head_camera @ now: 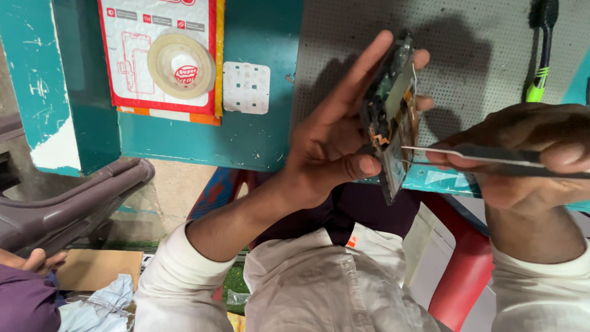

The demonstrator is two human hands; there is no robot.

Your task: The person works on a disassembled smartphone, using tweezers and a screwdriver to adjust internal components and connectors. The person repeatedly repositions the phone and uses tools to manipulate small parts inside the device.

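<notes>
My left hand (335, 138) grips an opened phone (391, 117) held on edge, its circuit board and copper flex parts facing right. My right hand (528, 150) pinches a pair of metal tweezers (455, 154) whose fine tip touches the phone's inner side near its lower half. Both hands hover over the front edge of a teal workbench (252, 123) with a grey dotted mat (473, 55).
A roll of clear tape (181, 66) lies on a red-bordered white packet (132, 55). A small white keypad membrane (246, 87) sits beside it. A green-handled brush (541, 49) rests at top right. Another person's hand (40, 261) and a dark plastic chair (67, 206) are at left.
</notes>
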